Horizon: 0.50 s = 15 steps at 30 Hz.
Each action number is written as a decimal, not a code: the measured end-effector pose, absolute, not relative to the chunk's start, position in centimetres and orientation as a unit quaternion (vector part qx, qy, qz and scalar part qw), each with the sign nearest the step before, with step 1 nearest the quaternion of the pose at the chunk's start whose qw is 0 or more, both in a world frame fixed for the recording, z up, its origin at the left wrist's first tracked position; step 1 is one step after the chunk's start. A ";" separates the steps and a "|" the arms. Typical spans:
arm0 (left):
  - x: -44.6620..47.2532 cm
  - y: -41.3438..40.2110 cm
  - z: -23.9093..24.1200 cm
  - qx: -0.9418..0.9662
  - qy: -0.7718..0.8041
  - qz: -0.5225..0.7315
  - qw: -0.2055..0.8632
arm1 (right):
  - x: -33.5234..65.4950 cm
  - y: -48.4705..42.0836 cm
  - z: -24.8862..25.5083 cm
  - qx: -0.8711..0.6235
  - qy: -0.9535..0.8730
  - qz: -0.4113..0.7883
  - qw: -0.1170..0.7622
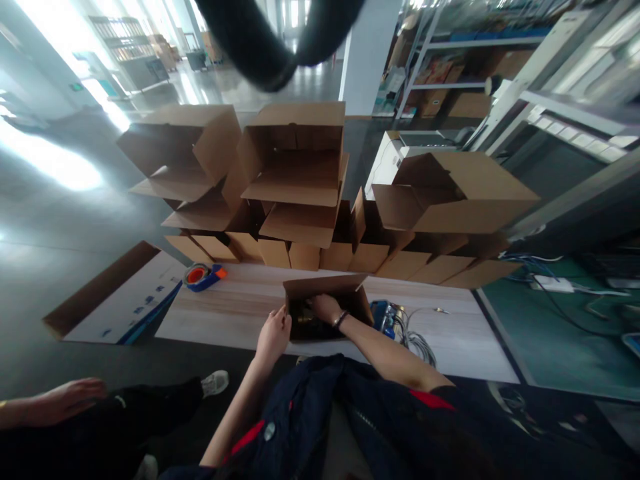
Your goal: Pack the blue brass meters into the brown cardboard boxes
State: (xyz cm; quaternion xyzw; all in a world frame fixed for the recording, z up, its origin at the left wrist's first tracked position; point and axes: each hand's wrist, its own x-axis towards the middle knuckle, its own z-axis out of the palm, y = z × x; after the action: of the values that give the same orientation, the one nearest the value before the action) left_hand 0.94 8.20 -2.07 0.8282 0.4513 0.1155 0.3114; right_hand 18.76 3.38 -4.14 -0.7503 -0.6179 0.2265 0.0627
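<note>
An open cardboard box point(327, 287) stands on the wood-look board right in front of me, its far flap raised. My left hand point(275, 331) grips the box's left wall near the front corner. Inside the box is my right hand point(326, 310), fingers curled and pointing left, with a dark band on the wrist. Just under those fingers lies a dark object with a brassy part point(303, 320); shadow hides its kind and the fingertips. Close against the box's right side sit a blue device point(384, 317) and a coil of grey cable point(419, 347).
A blue tape dispenser point(203, 277) lies at the board's left. Behind stands a row of open cartons point(305, 257) with larger boxes point(295, 173) stacked on top. A printed carton point(125, 300) lies on the floor at left. Another person's hand point(65, 400) shows lower left.
</note>
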 end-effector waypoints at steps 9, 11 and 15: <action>5.1 11.1 -3.6 0.786 0.416 0.298 0.346 | 29.8 -5.4 -5.5 -0.715 -0.380 0.238 0.537; 6.8 9.7 -4.6 0.797 0.407 0.301 0.330 | 29.5 -4.6 -7.4 -0.673 -0.394 0.339 0.526; 7.7 7.9 -6.3 0.798 0.475 0.262 0.263 | 26.4 -2.5 -10.4 -0.726 -0.341 0.297 0.518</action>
State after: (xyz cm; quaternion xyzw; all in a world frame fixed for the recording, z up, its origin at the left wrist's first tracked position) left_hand 7.67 7.86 -6.28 0.7982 0.4746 0.2615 0.2632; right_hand 26.43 -2.52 -10.38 -0.7261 -0.3408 0.2972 0.5179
